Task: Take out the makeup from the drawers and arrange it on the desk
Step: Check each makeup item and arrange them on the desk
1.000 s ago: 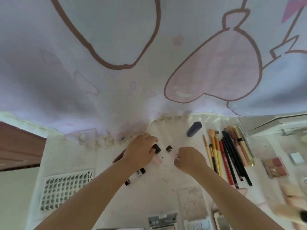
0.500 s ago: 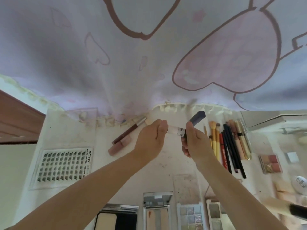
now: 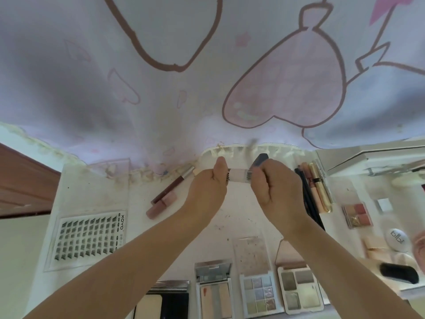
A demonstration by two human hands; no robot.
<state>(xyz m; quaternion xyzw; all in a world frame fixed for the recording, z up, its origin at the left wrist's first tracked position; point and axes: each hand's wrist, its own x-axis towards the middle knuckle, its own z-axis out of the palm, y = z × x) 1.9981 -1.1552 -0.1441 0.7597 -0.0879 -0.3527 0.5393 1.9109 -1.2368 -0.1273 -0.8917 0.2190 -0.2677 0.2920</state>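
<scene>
**Small tube held between both hands above the desk**

A pale tube [image 3: 236, 174] with a dark band at its right end is held level above the far middle of the desk [image 3: 96, 180]. The left hand [image 3: 207, 189] grips its left end with curled fingers; the right hand [image 3: 273, 187] pinches its right end. Just behind the right hand lies a dark blue cap [image 3: 261, 158]. To the left lie a brown pencil [image 3: 172, 186] and a pink lip tube [image 3: 161, 204], farther left a lash tray [image 3: 89, 238]. Right of the hands lie pencils and a gold tube [image 3: 320, 187]. Palettes [image 3: 257, 293] line the near edge.
</scene>
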